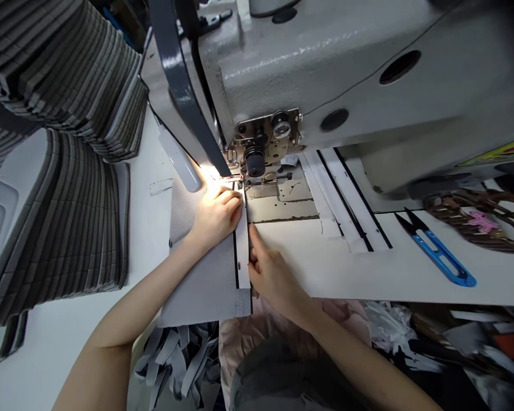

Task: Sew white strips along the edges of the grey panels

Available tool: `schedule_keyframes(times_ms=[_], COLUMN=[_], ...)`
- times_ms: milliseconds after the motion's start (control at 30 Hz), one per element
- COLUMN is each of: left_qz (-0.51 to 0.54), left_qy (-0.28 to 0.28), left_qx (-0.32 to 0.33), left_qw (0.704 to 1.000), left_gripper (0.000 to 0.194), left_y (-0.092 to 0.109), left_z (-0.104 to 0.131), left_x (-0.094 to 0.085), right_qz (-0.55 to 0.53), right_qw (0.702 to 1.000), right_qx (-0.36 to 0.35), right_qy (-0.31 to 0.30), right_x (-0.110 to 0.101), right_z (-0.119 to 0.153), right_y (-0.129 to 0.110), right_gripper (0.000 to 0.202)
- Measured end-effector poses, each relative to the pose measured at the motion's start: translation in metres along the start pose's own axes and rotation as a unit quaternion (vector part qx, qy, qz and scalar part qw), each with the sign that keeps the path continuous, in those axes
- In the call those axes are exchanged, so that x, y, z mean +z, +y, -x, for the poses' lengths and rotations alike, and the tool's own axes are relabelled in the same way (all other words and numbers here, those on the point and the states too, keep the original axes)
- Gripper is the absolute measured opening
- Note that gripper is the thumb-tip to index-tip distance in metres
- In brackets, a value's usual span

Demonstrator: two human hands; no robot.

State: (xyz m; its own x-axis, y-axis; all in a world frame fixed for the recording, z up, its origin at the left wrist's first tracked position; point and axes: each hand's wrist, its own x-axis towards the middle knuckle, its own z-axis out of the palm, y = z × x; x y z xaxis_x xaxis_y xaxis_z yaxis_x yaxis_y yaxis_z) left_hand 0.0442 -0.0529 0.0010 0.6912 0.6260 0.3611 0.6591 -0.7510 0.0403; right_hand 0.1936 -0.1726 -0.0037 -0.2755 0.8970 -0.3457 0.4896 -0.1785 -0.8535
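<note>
A grey fabric panel (201, 285) lies under the sewing machine's needle area (240, 181), overhanging the table's front edge. Along its right side runs a white strip (243, 251) with a black line. My left hand (218, 214) presses on the panel and strip just in front of the presser foot, fingers bent together. At the strip's right edge rests my right hand (274, 271), index finger stretched forward and the other fingers curled beneath, touching the edge. The machine's lamp lights the fabric by my left fingertips.
Tall stacks of grey padded pieces (68, 217) stand at the left. White strips with black lines (351, 200) lie right of the needle. Blue thread snips (441, 251) and a brown woven basket (480, 220) are farther right. Grey scraps (182, 354) hang below the table.
</note>
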Motion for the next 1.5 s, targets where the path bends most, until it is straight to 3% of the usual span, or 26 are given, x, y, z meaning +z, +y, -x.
schedule_keyframes(times_ms=[167, 400, 667, 833, 1067, 1200, 1367, 1500], left_qz=[0.002, 0.008, -0.019, -0.018, -0.047, -0.012, 0.069, 0.093], left_qy=[0.003, -0.012, -0.035, -0.028, -0.001, 0.003, 0.022, -0.015], left_qx=[0.005, -0.014, -0.014, -0.024, -0.033, -0.046, -0.027, -0.012], left_qw=[1.0, 1.0, 0.999, 0.999, 0.998, 0.999, 0.997, 0.996], left_gripper=[0.017, 0.021, 0.026, 0.028, 0.031, 0.025, 0.013, 0.023], left_y=[0.011, -0.001, 0.006, -0.002, -0.011, 0.0, 0.028, 0.035], left_z=[0.007, 0.0, 0.003, -0.003, -0.012, -0.002, 0.031, 0.051], left_x=[-0.007, 0.003, -0.002, 0.006, 0.014, 0.008, -0.007, -0.016], right_qz=[0.014, 0.024, 0.033, 0.001, 0.027, 0.035, -0.086, -0.097], right_qw=[0.998, 0.997, 0.993, 0.993, 0.993, 0.989, 0.994, 0.992], right_qx=[-0.025, -0.025, -0.039, -0.047, -0.008, -0.024, -0.022, -0.02], right_qy=[0.048, 0.074, 0.103, 0.107, 0.117, 0.139, 0.059, 0.079], right_x=[-0.002, -0.01, -0.021, -0.027, -0.032, -0.028, -0.017, -0.012], right_z=[-0.015, -0.028, -0.049, -0.058, -0.073, -0.056, -0.018, -0.012], right_y=[0.001, -0.004, -0.004, -0.005, -0.011, -0.01, -0.002, 0.002], right_gripper=[0.085, 0.088, 0.087, 0.088, 0.083, 0.076, 0.077, 0.082])
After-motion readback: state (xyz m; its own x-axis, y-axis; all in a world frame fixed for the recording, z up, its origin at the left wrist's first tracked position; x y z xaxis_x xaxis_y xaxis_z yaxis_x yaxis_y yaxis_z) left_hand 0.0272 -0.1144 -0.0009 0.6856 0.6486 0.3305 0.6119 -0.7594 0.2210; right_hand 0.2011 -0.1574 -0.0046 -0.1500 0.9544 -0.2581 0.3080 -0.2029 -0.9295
